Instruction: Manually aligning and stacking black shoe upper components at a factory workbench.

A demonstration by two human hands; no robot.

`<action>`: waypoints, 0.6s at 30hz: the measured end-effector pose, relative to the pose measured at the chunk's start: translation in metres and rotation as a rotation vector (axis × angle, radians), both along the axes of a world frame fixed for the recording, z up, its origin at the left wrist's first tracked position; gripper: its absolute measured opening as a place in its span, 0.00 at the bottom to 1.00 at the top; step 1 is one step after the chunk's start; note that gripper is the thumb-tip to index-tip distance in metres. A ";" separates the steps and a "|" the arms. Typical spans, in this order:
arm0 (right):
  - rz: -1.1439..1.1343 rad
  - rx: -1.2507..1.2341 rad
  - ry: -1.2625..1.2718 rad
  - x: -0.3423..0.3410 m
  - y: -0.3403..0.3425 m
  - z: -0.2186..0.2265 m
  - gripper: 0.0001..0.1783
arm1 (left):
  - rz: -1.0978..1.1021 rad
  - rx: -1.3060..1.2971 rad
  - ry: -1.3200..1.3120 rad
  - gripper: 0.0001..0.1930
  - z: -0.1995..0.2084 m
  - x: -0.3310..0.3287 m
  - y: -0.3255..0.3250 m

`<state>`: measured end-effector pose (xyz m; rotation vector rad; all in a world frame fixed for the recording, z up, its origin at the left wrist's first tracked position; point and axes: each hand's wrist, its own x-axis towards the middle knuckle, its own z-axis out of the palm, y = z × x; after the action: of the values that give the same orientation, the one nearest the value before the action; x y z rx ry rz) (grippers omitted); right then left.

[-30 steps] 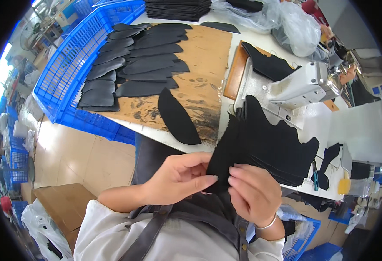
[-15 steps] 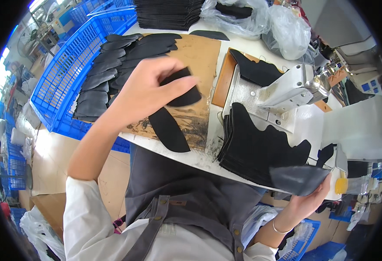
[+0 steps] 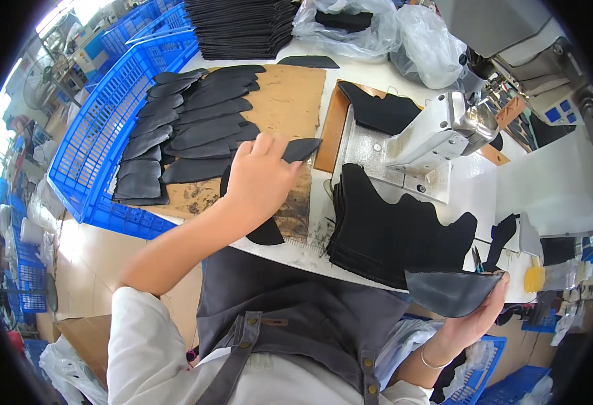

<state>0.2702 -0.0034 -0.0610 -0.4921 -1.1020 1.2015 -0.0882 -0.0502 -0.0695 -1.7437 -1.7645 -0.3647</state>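
Note:
Over the brown cardboard (image 3: 279, 88), my left hand (image 3: 261, 177) has its fingers closed on a black leaf-shaped piece (image 3: 302, 148), whose pointed end sticks out to the right. Another matte black piece (image 3: 265, 233) lies partly hidden beneath that hand and wrist. Overlapping rows of dark leaf-shaped pieces (image 3: 205, 135) cover the left of the cardboard. My right hand (image 3: 482, 314) pinches the right end of a smooth dark half-oval piece (image 3: 448, 293). It is held at the table's front edge, by a stack of black wavy-edged pieces (image 3: 398, 233).
A white sewing-type machine (image 3: 431, 131) stands at the right, with a black cut piece (image 3: 377, 108) on its bed. Small scissors (image 3: 477, 260) lie near my right hand. A blue crate (image 3: 91, 158) borders the table's left. Behind are a tall black stack (image 3: 239, 27) and plastic bags (image 3: 428, 47).
My left hand has come down and turned over, bringing its piece onto the cardboard. My right hand still holds the half-oval piece, now tilted flatter. The whole view has shifted slightly.

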 end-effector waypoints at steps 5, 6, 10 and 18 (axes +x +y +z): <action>-0.380 -0.212 -0.104 -0.039 -0.009 0.023 0.13 | 0.109 -0.015 -0.117 0.10 -0.007 0.004 -0.003; -0.285 -0.186 -0.110 -0.035 -0.010 0.024 0.13 | 0.129 -0.015 -0.159 0.10 -0.007 0.006 -0.004; -0.421 -0.079 -0.190 -0.042 -0.009 0.028 0.12 | 0.124 0.037 -0.152 0.12 0.009 0.016 -0.008; -0.007 0.994 -0.748 -0.103 -0.038 0.027 0.10 | -0.491 -0.711 -2.397 0.20 0.066 0.081 -0.049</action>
<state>0.1670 -0.0418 -0.0338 -0.1410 -2.1412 0.3098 -0.0073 -0.0996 -0.0033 -1.8529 -2.6337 -3.4601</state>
